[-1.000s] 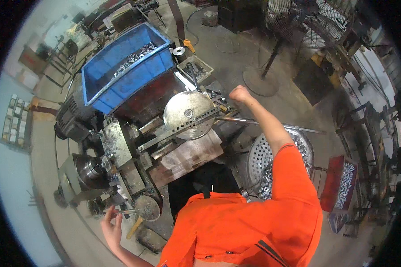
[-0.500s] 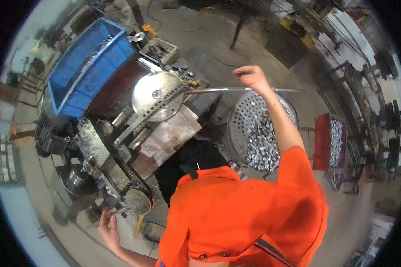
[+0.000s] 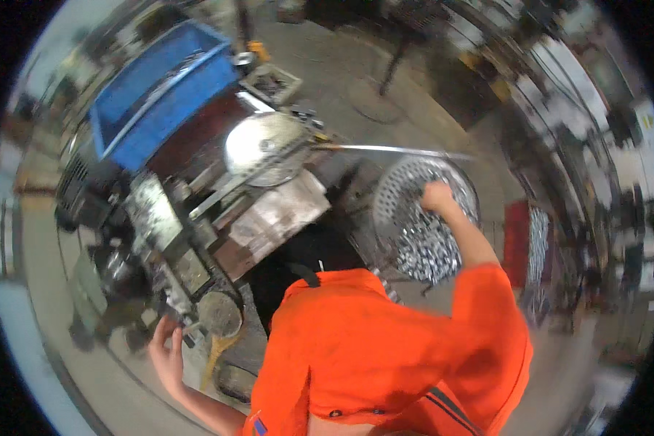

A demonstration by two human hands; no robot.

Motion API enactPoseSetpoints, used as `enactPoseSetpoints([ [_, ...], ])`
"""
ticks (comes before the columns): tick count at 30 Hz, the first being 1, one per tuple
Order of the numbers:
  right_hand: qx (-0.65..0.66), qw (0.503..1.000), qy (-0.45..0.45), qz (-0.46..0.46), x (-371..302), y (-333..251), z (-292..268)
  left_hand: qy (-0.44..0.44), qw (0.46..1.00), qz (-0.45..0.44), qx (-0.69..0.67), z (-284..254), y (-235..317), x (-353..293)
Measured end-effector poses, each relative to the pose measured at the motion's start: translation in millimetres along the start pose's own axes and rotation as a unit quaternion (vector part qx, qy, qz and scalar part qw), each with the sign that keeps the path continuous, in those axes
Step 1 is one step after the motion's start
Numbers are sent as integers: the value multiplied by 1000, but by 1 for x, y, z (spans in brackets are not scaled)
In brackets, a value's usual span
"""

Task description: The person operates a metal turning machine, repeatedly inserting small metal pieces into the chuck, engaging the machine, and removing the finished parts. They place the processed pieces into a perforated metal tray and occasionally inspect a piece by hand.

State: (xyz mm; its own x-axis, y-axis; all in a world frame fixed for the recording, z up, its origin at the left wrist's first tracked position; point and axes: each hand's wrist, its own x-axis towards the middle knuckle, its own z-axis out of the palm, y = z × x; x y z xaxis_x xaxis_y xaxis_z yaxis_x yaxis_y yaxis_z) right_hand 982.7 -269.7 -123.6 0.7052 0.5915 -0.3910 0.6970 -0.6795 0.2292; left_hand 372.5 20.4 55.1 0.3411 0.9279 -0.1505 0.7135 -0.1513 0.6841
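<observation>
My right hand [image 3: 437, 196] is down in a round perforated metal basin [image 3: 391, 195], over a heap of small shiny metal pieces [image 3: 429, 251]. Its fingers are curled together, and what they hold, if anything, is hidden. At the lower left, my left hand [image 3: 166, 357] is raised with thumb and fingers apart, next to the machine's small metal parts and a round dish [image 3: 219, 314]. I see nothing held in it. Between the hands stands a machine with a large shiny disc [image 3: 261, 149] and a flat bar with holes [image 3: 243, 176] lying across it.
A long metal rod [image 3: 400, 150] sticks out from the machine over the basin's far rim. A blue crate [image 3: 163, 94] stands at the far left, and a red box [image 3: 517, 243] of metal pieces at the right. A yellowish handle [image 3: 214, 360] lies near my left hand.
My right hand has come down from above the rod into the basin, its fingers curling. My left hand has shifted slightly left and up. The whole view has turned a little.
</observation>
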Motion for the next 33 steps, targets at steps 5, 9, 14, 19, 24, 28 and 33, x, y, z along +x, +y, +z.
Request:
enactPoseSetpoints([
  [5,25,999,-14,-25,15,9,-1,55,998,-41,15,-15,-29,-31],
  [9,47,999,-15,-17,29,38,31,62,997,-47,26,-32,-26,-44],
  [14,-42,996,-70,24,40,32,35,115,984,-123,50,-63,-60,-62],
  [19,3,999,-22,36,31,1,8,246,910,-228,243,-100,-117,-106],
  [24,54,997,44,19,56,30,46,290,876,-275,268,-99,-170,-133],
  [28,-91,976,52,-193,52,42,39,249,882,-298,268,-90,-147,-120],
  [33,784,615,-39,-72,-32,-65,-40,242,886,-265,294,-91,-148,-110],
])
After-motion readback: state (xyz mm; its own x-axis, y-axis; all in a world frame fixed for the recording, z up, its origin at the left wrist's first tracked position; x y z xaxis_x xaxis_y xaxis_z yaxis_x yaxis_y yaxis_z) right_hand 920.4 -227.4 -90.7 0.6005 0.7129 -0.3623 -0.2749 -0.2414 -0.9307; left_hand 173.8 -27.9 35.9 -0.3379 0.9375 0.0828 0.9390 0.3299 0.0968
